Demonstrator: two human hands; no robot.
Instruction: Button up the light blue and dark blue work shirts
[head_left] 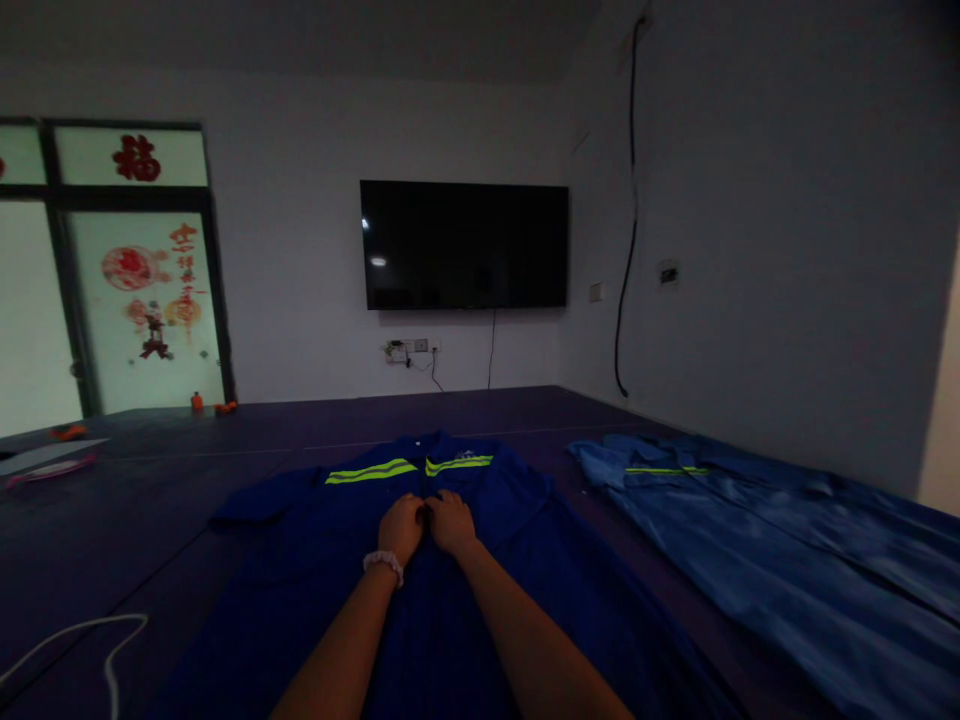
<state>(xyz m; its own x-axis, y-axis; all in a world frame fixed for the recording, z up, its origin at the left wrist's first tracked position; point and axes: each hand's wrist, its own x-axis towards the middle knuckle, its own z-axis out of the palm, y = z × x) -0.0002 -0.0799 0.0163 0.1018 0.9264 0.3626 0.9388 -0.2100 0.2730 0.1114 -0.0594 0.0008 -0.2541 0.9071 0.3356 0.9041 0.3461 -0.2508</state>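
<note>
A dark blue work shirt [517, 545] with yellow-green reflective strips across the chest lies spread out, its collar pointing away from me. Both hands meet at its front opening, just below the strips. My left hand [402, 526], with a pale scrunchie on the wrist, is closed with its fingers curled on the front edge. Right beside it, my right hand [451, 520] is closed on the same edge. The fingertips are mostly hidden, so any button or fastener between them cannot be made out.
A lighter blue garment [720, 520] with a similar strip lies on the purple surface [300, 430] to the right. A white cable [112, 650] curls at lower left. Small orange objects [196, 402] stand by the glass door [150, 300]. A television [465, 245] hangs on the far wall.
</note>
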